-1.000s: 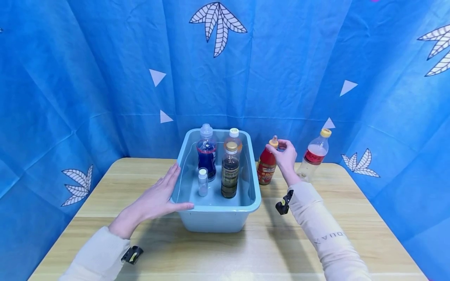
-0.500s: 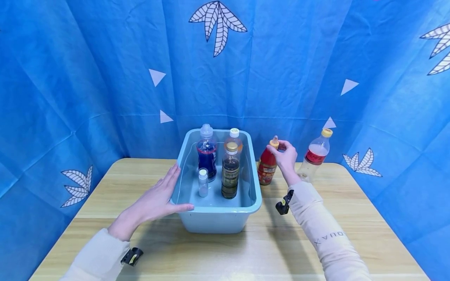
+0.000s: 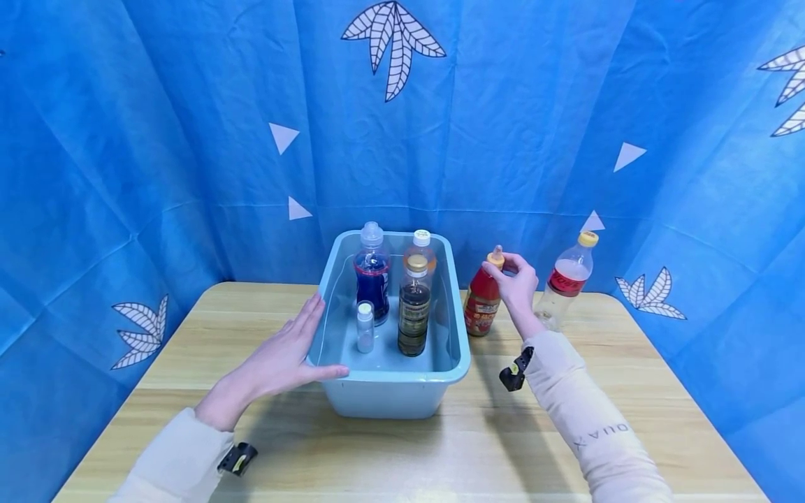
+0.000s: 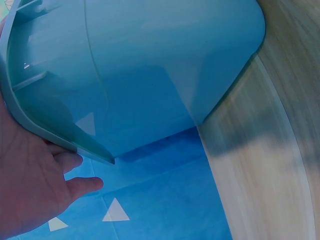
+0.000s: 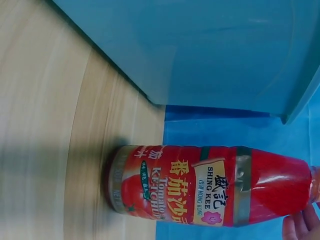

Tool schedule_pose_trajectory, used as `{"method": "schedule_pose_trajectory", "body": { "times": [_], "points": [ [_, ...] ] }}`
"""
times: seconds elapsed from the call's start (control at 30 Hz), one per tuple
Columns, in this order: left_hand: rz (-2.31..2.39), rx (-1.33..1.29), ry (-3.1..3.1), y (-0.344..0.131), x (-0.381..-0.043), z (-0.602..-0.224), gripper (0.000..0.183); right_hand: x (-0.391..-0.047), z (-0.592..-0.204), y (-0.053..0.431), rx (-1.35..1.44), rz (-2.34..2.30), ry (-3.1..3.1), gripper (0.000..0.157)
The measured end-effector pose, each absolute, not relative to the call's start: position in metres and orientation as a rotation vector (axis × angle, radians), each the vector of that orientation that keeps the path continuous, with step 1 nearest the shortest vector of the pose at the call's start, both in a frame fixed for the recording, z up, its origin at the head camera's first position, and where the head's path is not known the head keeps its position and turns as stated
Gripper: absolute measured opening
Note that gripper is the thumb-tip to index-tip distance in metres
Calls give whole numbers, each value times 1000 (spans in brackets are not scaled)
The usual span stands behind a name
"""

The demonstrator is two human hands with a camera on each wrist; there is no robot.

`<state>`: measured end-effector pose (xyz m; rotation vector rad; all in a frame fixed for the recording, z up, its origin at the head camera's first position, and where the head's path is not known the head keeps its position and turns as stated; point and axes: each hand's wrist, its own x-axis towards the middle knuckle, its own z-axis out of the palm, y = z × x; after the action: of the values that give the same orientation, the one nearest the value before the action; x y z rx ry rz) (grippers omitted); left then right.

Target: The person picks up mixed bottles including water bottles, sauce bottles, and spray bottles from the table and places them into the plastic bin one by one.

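My right hand pinches the neck and cap of a red ketchup bottle beside the tub's right wall. In the right wrist view the fingertips touch the neck, and the label reads tomato ketchup. Whether its base touches the table cannot be told. My left hand rests on the left rim of a light blue plastic tub, fingers straight and thumb over the front corner. Inside stand a blue-filled bottle, a small white-capped bottle, a gold-capped dark bottle and a partly hidden orange bottle.
A yellow-capped clear bottle with a red label stands to the right, its lower part partly behind my right wrist. The wooden table bears everything. A blue patterned curtain hangs round the back and sides.
My right hand and the ketchup bottle have shifted very slightly right and toward me. The left hand keeps its place on the tub.
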<state>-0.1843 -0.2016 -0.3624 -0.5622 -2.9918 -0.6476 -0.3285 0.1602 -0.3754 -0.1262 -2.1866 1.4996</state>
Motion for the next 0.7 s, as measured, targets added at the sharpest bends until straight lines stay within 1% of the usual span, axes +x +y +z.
{"method": "schedule_pose_trajectory", "body": {
  "times": [0.13, 0.23, 0.3, 0.4, 0.47, 0.53, 0.63, 0.7],
  "points": [
    [-646, -556, -2998, -201, -184, -362, 116, -324, -371, 161, -86, 1495, -2168, 37],
    [-647, -549, -3002, -201, -184, -361, 116, -323, -369, 163, -75, 1508, -2178, 38],
    [-649, -546, -3002, -201, -183, -361, 116, -328, -374, 169, -63, 1538, -2180, 41],
    [-645, -545, -3008, -200, -183, -360, 116, -350, -396, 186, 50, 1624, -2090, 46],
    [-639, -542, -3012, -200, -182, -360, 116, -350, -396, 189, 82, 1628, -2083, 46],
    [-637, -538, -3014, -200, -182, -360, 117, -340, -388, 186, 121, 1587, -2089, 45],
    [-635, -532, -3012, -201, -183, -361, 117, -307, -357, 172, 88, 1474, -2186, 44],
    [-634, -531, -3010, -201, -183, -361, 117, -293, -345, 168, 115, 1462, -2198, 42]
  ]
}}
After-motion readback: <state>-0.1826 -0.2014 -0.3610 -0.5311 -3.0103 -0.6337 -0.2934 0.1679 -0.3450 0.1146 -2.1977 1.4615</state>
